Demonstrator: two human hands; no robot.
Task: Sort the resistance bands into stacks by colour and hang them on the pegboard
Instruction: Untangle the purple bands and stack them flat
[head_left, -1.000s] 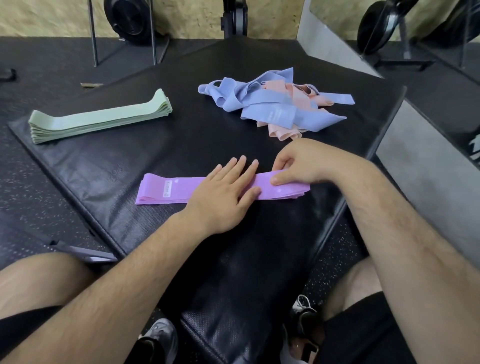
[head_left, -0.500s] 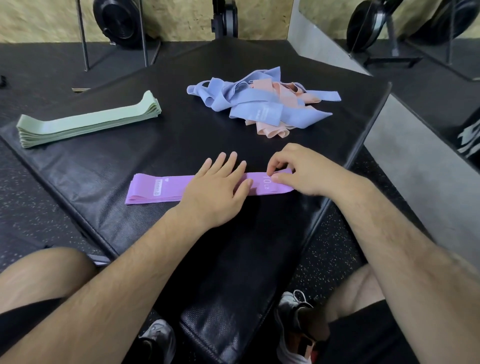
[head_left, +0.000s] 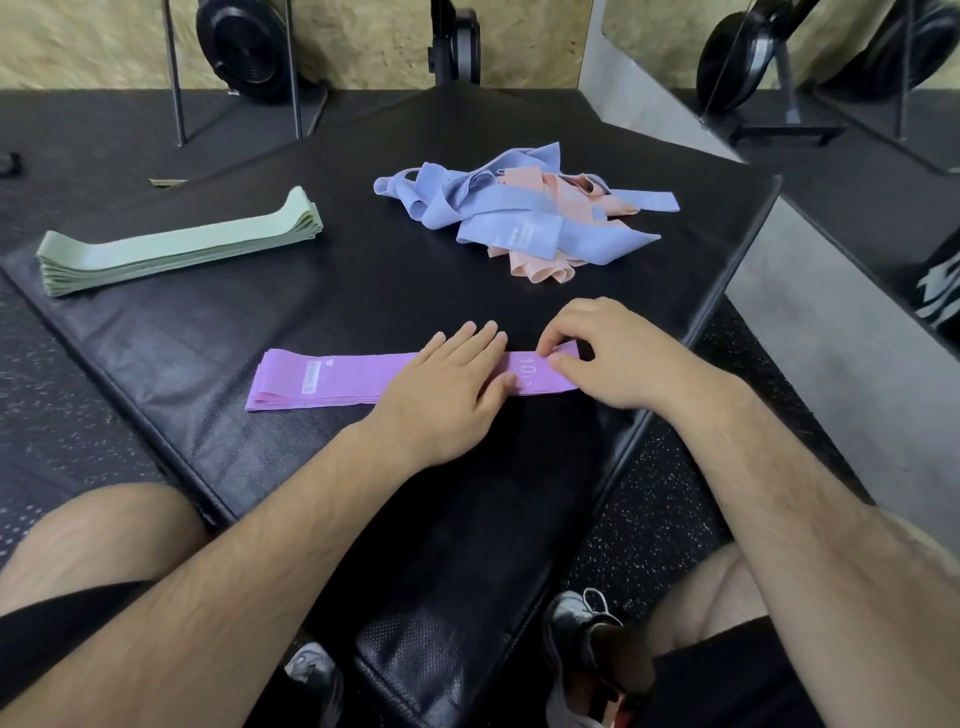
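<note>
Since a second ago, the fanned right end of the purple stack (head_left: 358, 376) has been drawn square. The stack lies flat across the near half of the black mat (head_left: 363, 301), its right end close to the mat's right edge. The left hand (head_left: 447, 395) presses on the stack's middle with fingers straight and together. The right hand (head_left: 613, 358) pinches the right end between curled fingers and thumb. A neat green stack (head_left: 176, 249) sits by the mat's left corner. Blue bands (head_left: 509, 228) and pink bands (head_left: 535, 267) lie tangled together toward the far right edge, well apart from both stacks.
</note>
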